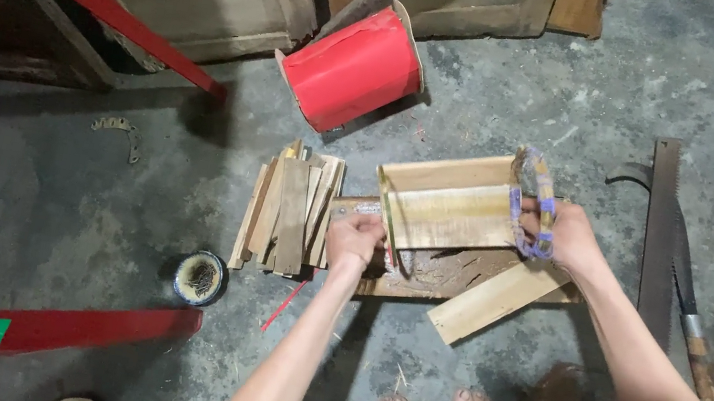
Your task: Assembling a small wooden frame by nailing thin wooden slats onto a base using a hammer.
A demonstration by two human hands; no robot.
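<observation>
A wooden drum frame (452,209) is held on its side just above the concrete floor (67,200), between both hands. The right hand (575,239) is closed around its far ring, which is wrapped in blue and yellow tape (538,202). The left hand (353,239) is closed in a fist at the near green rim; what the fingers grip there cannot be told. Under the frame a flat board (470,277) is lying, and a pale plank (495,301) is resting across it. A pile of thin wooden slats (288,208) is seen just beside the left hand. A red spool (355,70) lies behind, a small tin (199,278) near the slats, and a saw (661,232) to the right.
</observation>
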